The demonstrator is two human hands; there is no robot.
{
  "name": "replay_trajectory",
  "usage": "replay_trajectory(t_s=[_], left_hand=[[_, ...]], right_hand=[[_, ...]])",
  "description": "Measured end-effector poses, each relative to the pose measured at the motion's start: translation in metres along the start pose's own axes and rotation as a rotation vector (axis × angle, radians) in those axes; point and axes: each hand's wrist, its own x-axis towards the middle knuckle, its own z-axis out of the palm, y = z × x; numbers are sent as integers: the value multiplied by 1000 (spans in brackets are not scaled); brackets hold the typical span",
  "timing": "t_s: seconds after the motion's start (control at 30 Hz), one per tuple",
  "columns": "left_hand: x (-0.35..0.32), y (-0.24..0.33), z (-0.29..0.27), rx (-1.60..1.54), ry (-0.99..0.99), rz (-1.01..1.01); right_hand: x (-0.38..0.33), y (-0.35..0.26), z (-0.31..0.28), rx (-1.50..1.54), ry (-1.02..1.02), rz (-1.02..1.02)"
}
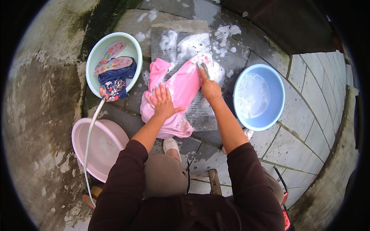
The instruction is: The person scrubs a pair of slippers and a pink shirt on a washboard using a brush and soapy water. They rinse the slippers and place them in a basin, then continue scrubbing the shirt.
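Note:
A wet pink garment (184,87) lies spread over a ribbed washboard slab (200,119), its lower part hanging off the near left edge. My left hand (165,104) rests flat on the cloth with fingers spread, pressing on it. In my right hand (210,88) is a narrow greyish scrub brush (204,69), held against the far end of the garment, where white suds gather. The brush's underside is hidden by my fingers and the foam.
At the left, a pale green basin (90,73) holds dark blue floral cloth and patterned insoles. A white hose (88,148) runs from there across a pink basin (79,154). Right of the slab stands a blue basin (278,101) with sudsy water. Wet paving surrounds everything.

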Motion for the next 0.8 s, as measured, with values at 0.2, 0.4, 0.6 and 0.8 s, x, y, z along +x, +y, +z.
replay_trajectory(t_s=[0.2,0.4,0.6,0.8], left_hand=[[8,6,-3,-83,312,155],[64,39,-26,8,309,418],[69,36,-25,6,276,435],[16,-2,-43,121,294,573]], right_hand=[[-78,9,5,228,-95,3],[-56,39,-6,227,69,9],[16,29,-31,244,181,-1],[-9,23,-51,368,74,123]])
